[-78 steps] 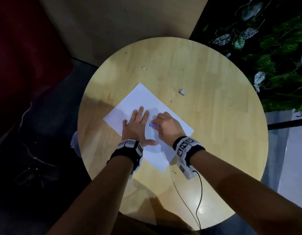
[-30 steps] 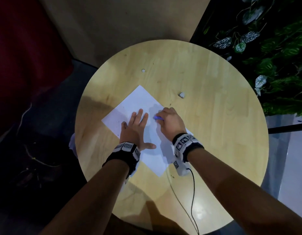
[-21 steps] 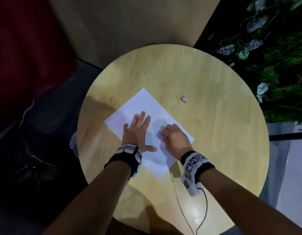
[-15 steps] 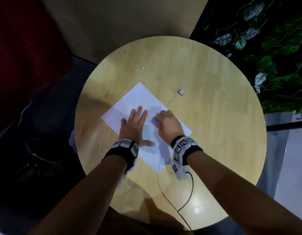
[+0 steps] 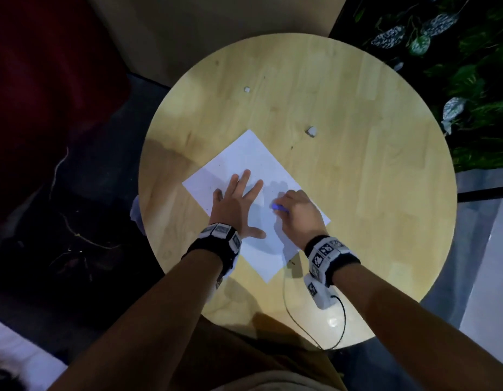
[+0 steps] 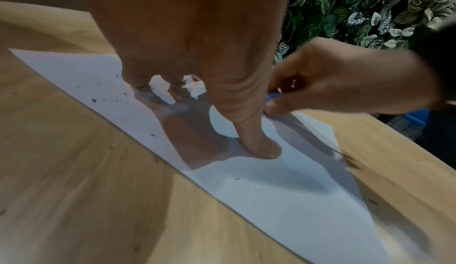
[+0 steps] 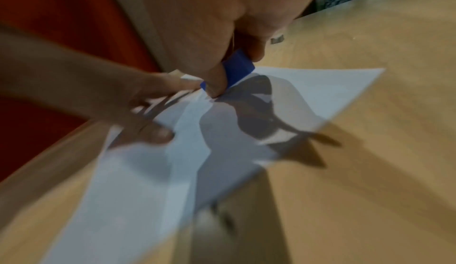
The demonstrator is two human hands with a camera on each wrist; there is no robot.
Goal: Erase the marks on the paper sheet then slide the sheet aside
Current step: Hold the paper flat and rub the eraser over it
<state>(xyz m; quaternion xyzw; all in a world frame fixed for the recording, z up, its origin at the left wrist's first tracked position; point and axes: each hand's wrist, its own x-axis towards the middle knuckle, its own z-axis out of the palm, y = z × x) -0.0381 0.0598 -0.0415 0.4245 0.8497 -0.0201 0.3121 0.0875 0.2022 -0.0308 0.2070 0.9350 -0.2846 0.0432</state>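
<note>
A white paper sheet (image 5: 246,159) lies at an angle on the round wooden table (image 5: 357,179). My left hand (image 5: 237,201) lies flat on the sheet with fingers spread, pressing it down; the thumb tip (image 6: 259,147) bears on the paper (image 6: 283,196). My right hand (image 5: 296,211) pinches a blue eraser (image 5: 279,207) against the sheet just right of the left fingers. In the right wrist view the eraser (image 7: 238,68) sits between thumb and fingers, its lower edge on the paper (image 7: 138,180). Dark eraser crumbs (image 6: 93,100) dot the sheet's left part.
Two small pale scraps lie on the table beyond the sheet, one (image 5: 311,131) to the right and one (image 5: 246,89) farther back. A black cable (image 5: 289,309) runs from my right wrist over the table's near edge. Leafy plants (image 5: 456,52) stand at the right.
My right hand has rubbed the eraser back and forth on the sheet, moving nearer and farther beside the left fingers. The left hand has stayed flat on the paper, and the sheet has kept its place.
</note>
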